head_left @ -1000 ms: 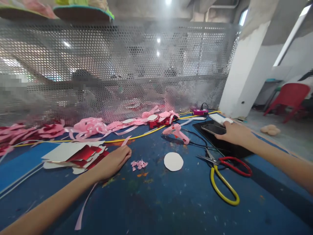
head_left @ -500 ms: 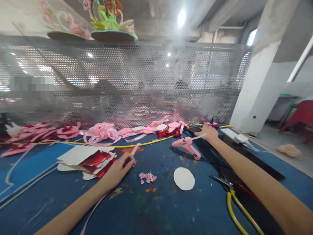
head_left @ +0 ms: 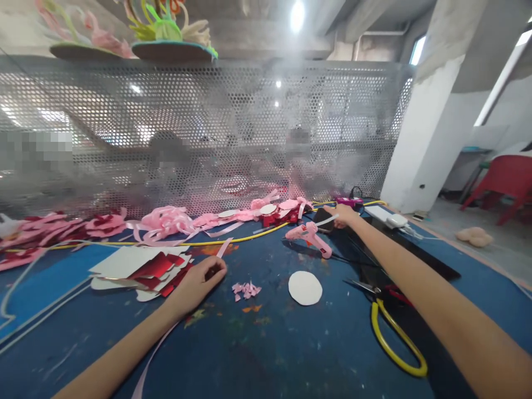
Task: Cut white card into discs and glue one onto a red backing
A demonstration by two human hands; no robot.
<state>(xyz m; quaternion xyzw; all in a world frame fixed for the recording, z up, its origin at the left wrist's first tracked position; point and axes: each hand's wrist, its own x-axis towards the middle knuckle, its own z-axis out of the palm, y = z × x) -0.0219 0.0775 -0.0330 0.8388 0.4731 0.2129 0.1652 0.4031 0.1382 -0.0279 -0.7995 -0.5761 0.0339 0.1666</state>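
Observation:
My left hand (head_left: 198, 281) rests on the blue table (head_left: 266, 343), fingers pinched on a pink ribbon strip (head_left: 223, 247) that also trails back under my forearm. It lies beside a stack of white and red foil card pieces (head_left: 139, 266). My right hand (head_left: 341, 214) is stretched to the back of the table, closed around a dark phone (head_left: 322, 216), just behind the pink glue gun (head_left: 310, 237) with its white glue stick. A white paper disc (head_left: 305, 287) and small pink scraps (head_left: 246, 288) lie between my arms.
Scissors with yellow and red handles (head_left: 393, 332) lie under my right forearm on a black mat (head_left: 424, 260). Pink ribbon bows (head_left: 166, 221) and a yellow cable (head_left: 233, 239) line the perforated metal screen (head_left: 233, 127). A white charger (head_left: 390, 220) and red chair (head_left: 505, 180) are at right.
My right hand left the black mat and the phone there, reached to the back behind the glue gun, and now holds a dark phone. My left hand stayed put.

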